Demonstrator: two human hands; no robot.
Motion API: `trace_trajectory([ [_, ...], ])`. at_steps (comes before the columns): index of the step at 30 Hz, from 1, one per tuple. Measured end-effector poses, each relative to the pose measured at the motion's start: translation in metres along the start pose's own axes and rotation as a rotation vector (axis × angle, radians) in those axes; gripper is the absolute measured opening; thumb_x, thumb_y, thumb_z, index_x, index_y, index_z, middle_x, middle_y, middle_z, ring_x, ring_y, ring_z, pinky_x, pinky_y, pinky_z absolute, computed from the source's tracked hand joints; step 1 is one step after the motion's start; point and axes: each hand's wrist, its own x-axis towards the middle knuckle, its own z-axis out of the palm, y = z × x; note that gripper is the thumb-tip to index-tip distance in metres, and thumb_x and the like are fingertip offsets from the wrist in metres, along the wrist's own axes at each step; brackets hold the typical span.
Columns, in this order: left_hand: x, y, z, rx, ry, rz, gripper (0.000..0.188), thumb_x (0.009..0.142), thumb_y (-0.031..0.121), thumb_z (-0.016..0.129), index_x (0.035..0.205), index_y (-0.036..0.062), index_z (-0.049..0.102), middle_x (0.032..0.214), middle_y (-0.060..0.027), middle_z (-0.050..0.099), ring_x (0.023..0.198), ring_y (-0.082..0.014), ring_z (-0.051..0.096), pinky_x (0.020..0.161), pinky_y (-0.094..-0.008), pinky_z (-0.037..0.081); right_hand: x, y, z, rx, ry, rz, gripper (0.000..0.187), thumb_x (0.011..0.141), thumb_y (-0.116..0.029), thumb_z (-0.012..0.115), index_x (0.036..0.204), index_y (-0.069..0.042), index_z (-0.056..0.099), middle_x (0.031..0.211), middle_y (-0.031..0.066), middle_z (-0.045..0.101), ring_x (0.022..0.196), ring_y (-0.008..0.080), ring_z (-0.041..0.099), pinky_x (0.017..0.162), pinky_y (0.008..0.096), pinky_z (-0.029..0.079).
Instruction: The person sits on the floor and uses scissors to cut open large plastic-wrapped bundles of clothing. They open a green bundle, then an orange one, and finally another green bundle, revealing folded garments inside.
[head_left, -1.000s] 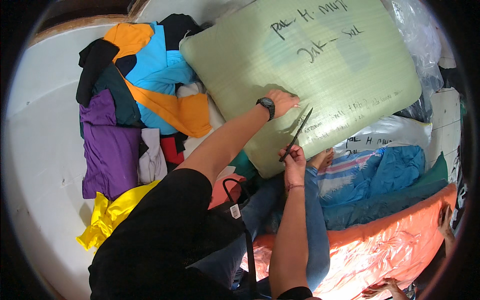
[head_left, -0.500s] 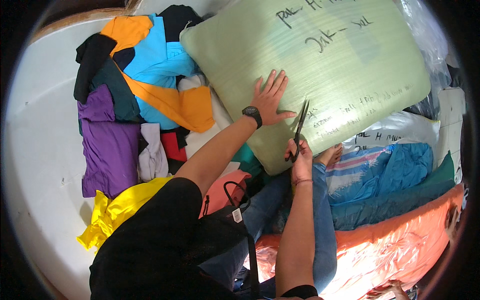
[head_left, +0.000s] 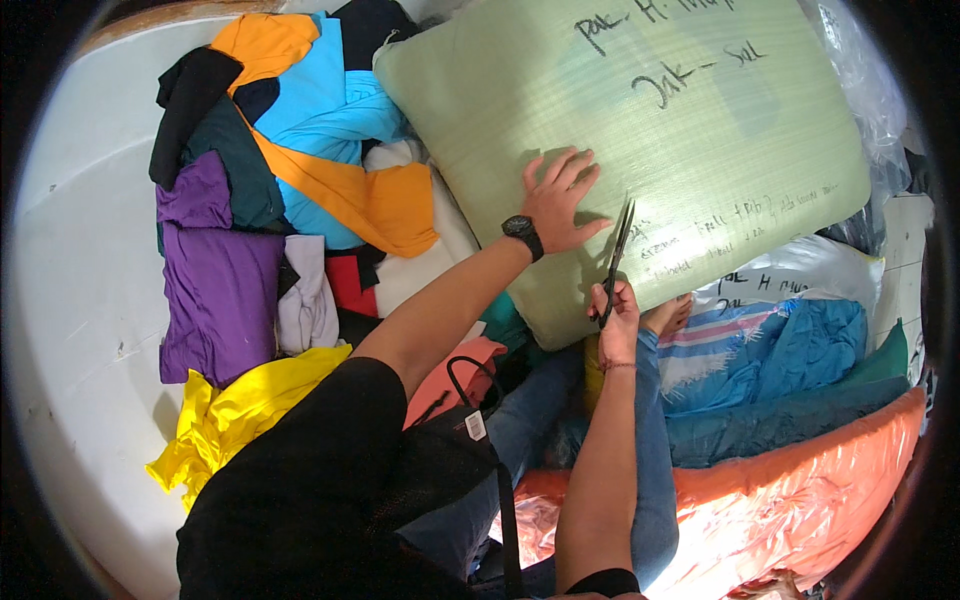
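Note:
A large, stuffed pale-green woven sack with dark handwriting lies in front of me. My left hand, with a black watch at the wrist, rests on it, fingers spread and slightly bent. Black-handled scissors are in my right hand, its fingers wrapped around the handles. Their blades point away from me over the sack's near part, close to the smaller writing. Whether the blades touch the sack I cannot tell.
Folded and crumpled cloth lies at the left, including purple, yellow, light-blue and orange pieces. Plastic-wrapped orange and blue-green rolls lie at the right. Another person's hand shows at the lower right edge.
My left hand's fingers have spread and bent a little on the sack. The scissors stand slightly more upright in my right hand. The whole view has shifted slightly.

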Motion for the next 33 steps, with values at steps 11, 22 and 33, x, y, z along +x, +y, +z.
trace_trajectory([
  [11, 0.016, 0.018, 0.021, -0.213, 0.106, -0.014, 0.032, 0.073, 0.016, 0.073, 0.104, 0.0151, 0.064, 0.108, -0.0062, 0.058, 0.107, -0.0276, 0.054, 0.09, -0.0426, 0.035, -0.005, -0.002, 0.004, -0.033, 0.007, 0.03, 0.022, 0.093, -0.017, 0.077, 0.094, -0.011, 0.056, 0.086, -0.0028, 0.06, 0.072, 0.008, 0.055, 0.065, 0.0246, 0.045],
  [22, 0.009, 0.015, 0.014, -0.194, 0.11, -0.062, 0.037, 0.074, 0.02, 0.075, 0.109, 0.0157, 0.065, 0.114, -0.0094, 0.056, 0.11, -0.0298, 0.051, 0.093, -0.0435, 0.034, -0.001, -0.004, 0.006, -0.015, 0.002, -0.021, 0.022, 0.094, -0.012, 0.074, 0.093, -0.012, 0.053, 0.081, -0.0043, 0.056, 0.07, 0.0068, 0.051, 0.063, 0.0233, 0.042],
  [33, 0.009, 0.018, 0.012, -0.218, 0.108, -0.062, 0.041, 0.072, 0.02, 0.076, 0.111, 0.0158, 0.064, 0.116, -0.0091, 0.055, 0.11, -0.0294, 0.051, 0.094, -0.0438, 0.034, 0.003, 0.008, 0.007, -0.165, 0.051, -0.165, 0.027, 0.091, -0.001, 0.075, 0.093, -0.01, 0.05, 0.083, -0.0068, 0.052, 0.075, 0.0028, 0.047, 0.066, 0.0198, 0.038],
])
